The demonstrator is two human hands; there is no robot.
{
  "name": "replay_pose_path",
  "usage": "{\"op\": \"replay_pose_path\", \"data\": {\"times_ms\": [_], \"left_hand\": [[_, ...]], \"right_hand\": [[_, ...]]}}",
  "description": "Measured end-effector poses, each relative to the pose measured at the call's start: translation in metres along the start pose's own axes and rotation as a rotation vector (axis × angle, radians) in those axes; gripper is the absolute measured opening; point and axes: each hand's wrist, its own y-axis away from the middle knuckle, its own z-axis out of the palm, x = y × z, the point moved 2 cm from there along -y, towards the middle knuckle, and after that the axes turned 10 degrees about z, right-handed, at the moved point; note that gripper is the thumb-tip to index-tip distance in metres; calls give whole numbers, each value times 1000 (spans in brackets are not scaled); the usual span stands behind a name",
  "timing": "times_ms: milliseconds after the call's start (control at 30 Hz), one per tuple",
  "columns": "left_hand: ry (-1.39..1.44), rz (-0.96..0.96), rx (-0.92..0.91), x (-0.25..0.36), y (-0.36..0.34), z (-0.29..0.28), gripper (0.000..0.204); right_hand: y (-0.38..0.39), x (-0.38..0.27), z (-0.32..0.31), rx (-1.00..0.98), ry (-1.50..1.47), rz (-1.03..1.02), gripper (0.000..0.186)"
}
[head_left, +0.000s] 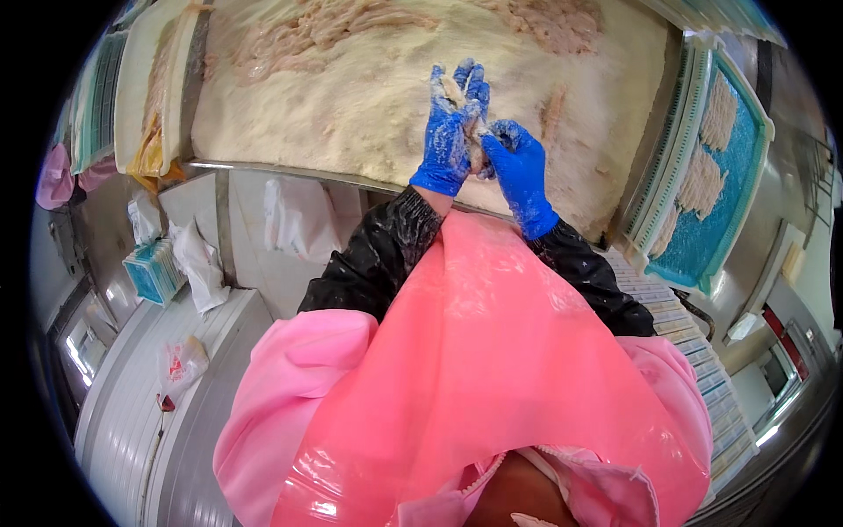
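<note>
Over the near edge of a wide trough of pale, flour-like coating [351,119], both my hands work together in blue gloves dusted with crumbs. My left hand [446,140] cradles a coated strip of raw meat [475,133], its fingers pointing away from me and partly curled around it. Beside it, my right hand [520,171] pinches the near part of the meat between thumb and fingers. Farther back, a heap of raw meat strips [307,33] lies on the coating, with a second heap [558,22] to its right. Single strips [553,114] lie partly covered near my right hand.
Right of the trough stands a turquoise tray [742,162] with bundles of coated strips [702,184]. At the left are a white tub [132,97] and stacked crates [98,101]. White bags [299,215] hang below the trough; a plastic bag [182,362] lies on a metal counter [123,422].
</note>
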Motion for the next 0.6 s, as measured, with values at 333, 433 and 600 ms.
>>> {"op": "replay_pose_path", "data": {"times_ms": [333, 433, 600], "left_hand": [[-265, 90, -230, -32, 12, 39, 59], [-22, 17, -115, -47, 17, 43, 52], [-973, 161, -502, -76, 29, 68, 46]], "right_hand": [[0, 9, -26, 123, -95, -155, 11], [4, 11, -44, 175, 51, -317, 20], [16, -18, -74, 123, -214, -605, 57]]}}
